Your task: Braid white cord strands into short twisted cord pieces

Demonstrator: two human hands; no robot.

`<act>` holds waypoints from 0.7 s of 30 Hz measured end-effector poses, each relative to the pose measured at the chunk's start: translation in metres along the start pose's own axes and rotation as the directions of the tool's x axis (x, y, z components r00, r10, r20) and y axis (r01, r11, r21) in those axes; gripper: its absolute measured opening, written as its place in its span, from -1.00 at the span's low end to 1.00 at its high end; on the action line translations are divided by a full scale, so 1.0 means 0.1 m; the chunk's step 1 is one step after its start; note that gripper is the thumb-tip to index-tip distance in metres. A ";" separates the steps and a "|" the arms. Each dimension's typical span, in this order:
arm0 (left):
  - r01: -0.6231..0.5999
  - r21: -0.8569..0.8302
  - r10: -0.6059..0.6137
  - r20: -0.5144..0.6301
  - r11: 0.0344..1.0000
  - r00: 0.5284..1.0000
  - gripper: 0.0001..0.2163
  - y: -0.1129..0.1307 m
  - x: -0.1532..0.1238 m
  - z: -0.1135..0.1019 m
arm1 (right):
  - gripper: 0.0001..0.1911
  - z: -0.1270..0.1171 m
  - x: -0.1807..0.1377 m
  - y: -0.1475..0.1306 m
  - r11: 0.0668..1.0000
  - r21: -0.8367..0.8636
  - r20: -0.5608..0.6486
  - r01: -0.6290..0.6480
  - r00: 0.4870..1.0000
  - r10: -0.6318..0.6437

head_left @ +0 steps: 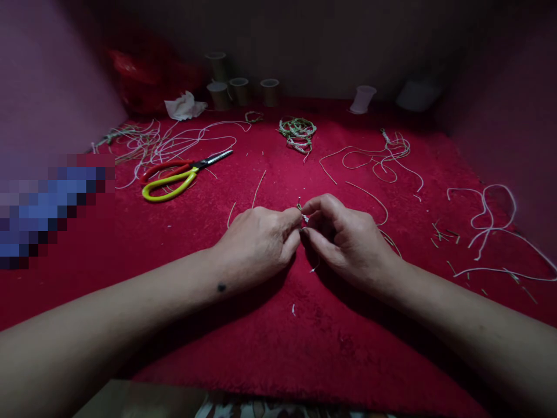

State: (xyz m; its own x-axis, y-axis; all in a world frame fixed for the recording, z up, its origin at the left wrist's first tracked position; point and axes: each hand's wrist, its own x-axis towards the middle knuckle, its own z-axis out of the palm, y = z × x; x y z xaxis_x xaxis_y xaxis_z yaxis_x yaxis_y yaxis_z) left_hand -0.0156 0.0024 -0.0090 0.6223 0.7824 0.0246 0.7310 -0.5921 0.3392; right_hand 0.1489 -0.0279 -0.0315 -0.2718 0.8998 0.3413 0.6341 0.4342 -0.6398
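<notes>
My left hand [257, 241] and my right hand [346, 238] meet over the middle of a red cloth [270, 337]. Both are closed in a pinch on a small knotted piece of pale cord [303, 216] held between their fingertips. A short loose end of it hangs below at the right hand. Most of the piece is hidden by my fingers.
Scissors [180, 173] with red and yellow handles lie at the left. Loose white cords [174, 142] spread behind them, with more cords [487, 223] at the right. A coil of green-white braid [298, 132] sits further back, with several spools [239, 88] and a white cup [362, 98].
</notes>
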 end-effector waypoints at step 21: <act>-0.014 -0.140 0.026 0.088 0.990 0.996 -0.85 0.00 0.05 -0.09 | -0.95 -0.04 0.04 -0.03 0.997 -0.070 -0.001 0.025 1.000 -0.025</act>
State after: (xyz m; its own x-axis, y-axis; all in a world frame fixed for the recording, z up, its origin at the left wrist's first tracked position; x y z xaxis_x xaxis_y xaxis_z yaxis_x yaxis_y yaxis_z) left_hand -0.0152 0.0078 -0.0009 0.6635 0.7465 -0.0495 0.6761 -0.5699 0.4670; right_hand 0.1490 -0.0261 -0.0259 -0.2867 0.8886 0.3580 0.6761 0.4524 -0.5816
